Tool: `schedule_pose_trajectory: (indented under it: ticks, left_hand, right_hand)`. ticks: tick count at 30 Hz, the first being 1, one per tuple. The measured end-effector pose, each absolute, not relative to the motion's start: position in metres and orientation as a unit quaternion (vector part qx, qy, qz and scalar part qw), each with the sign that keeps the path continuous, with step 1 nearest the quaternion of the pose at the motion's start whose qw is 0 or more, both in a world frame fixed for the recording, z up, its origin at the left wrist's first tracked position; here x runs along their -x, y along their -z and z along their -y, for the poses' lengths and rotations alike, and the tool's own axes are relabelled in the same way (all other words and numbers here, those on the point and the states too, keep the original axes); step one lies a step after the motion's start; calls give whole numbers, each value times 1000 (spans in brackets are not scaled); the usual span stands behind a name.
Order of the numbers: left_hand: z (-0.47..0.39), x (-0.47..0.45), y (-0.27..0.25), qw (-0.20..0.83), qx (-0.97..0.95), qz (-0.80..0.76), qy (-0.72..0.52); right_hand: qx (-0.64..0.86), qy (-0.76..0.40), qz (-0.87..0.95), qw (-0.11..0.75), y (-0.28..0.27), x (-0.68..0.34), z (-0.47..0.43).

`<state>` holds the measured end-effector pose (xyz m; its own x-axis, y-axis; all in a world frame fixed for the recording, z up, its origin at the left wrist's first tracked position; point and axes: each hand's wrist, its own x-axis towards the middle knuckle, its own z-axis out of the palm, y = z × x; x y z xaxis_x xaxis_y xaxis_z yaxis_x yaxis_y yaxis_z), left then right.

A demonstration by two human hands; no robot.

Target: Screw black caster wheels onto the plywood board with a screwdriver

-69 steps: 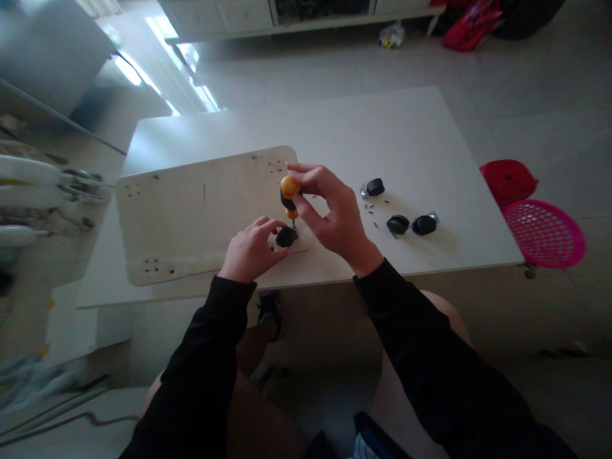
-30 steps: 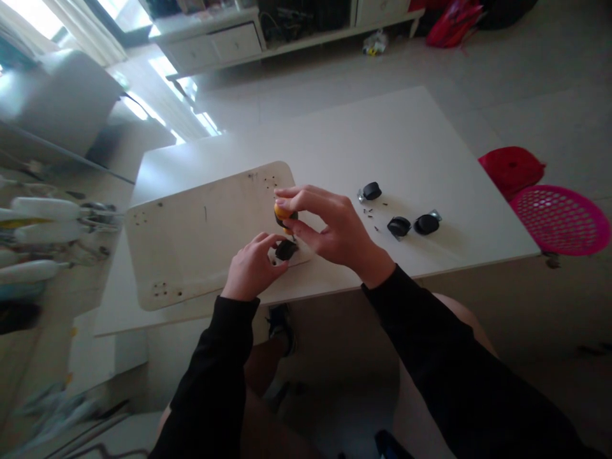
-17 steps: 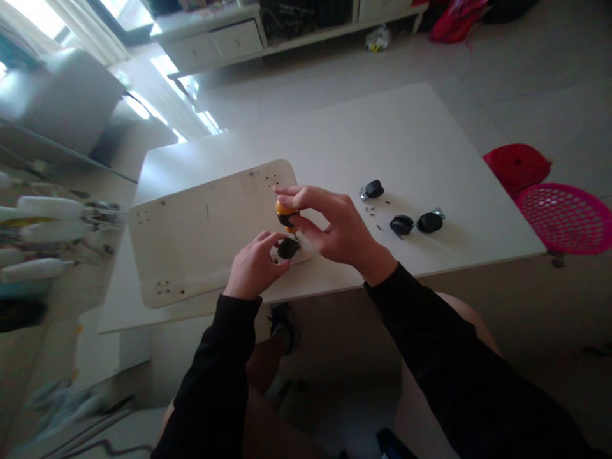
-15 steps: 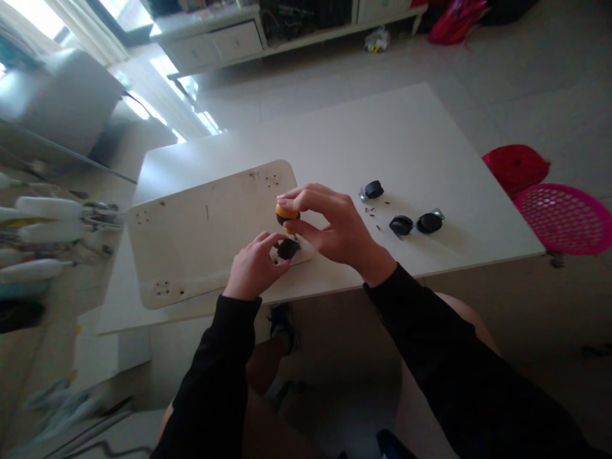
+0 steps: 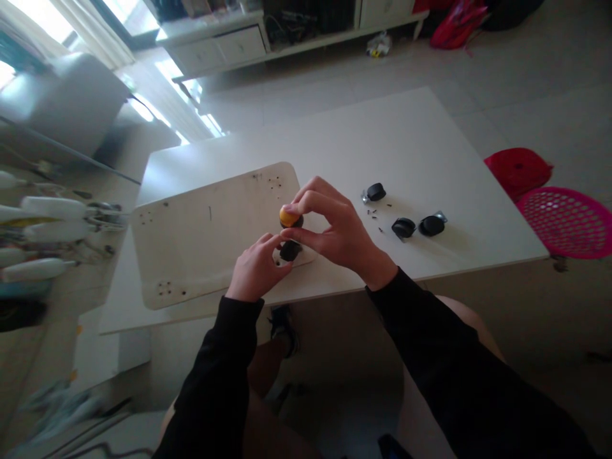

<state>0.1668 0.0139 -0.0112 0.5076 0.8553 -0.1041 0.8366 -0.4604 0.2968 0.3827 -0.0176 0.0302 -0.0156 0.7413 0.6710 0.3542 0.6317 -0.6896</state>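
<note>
My right hand [image 5: 329, 223] grips the yellow-and-black handle of a stubby screwdriver [image 5: 289, 217], held upright over the near right corner of a white board. Its tip is hidden by my fingers and the part below. Between the thumb and fingers of my left hand [image 5: 255, 266] is a black caster wheel [image 5: 289, 250], resting on that corner. The board [image 5: 191, 236] has rounded ends and groups of small holes at its corners. To the right lie loose casters: one [image 5: 375, 192] farther back, another [image 5: 403, 227] nearer, and a third [image 5: 432, 224] beside it.
Several small dark screws [image 5: 374, 212] are scattered near the loose casters. The white table [image 5: 344, 140] carries everything. A pink basket [image 5: 567, 220] and a red stool-like object [image 5: 519, 173] stand past its right edge. White bottle-shaped objects [image 5: 52, 229] are at the left.
My right fingers have shifted around the screwdriver handle, the thumb moving closer to my left fingertips. The left hand keeps its hold on the caster. The whole view has shifted slightly.
</note>
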Motion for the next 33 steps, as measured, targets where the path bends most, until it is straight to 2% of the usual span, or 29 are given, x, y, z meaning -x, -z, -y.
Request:
schedule_pose_trajectory:
  ticks: [4, 10, 16, 21, 28, 33]
  left_hand:
    - [-14, -167, 11, 163, -854, -494, -31]
    - [-14, -167, 12, 159, -851, -500, -24]
    - [-14, -167, 11, 166, -855, -491, -34]
    - [-14, -167, 12, 157, -854, -494, -32]
    - [-13, -167, 12, 165, -854, -493, -38]
    - [-15, -166, 15, 160, -854, -493, -43]
  right_hand:
    - [361, -219, 705, 569, -30, -381, 18]
    - [381, -153, 688, 598, -27, -381, 17]
    - [363, -199, 711, 569, -29, -382, 19]
    - [393, -153, 688, 590, -27, -383, 16]
    - [348, -198, 708, 582, -30, -383, 19]
    - [371, -160, 697, 592, -27, -381, 17]
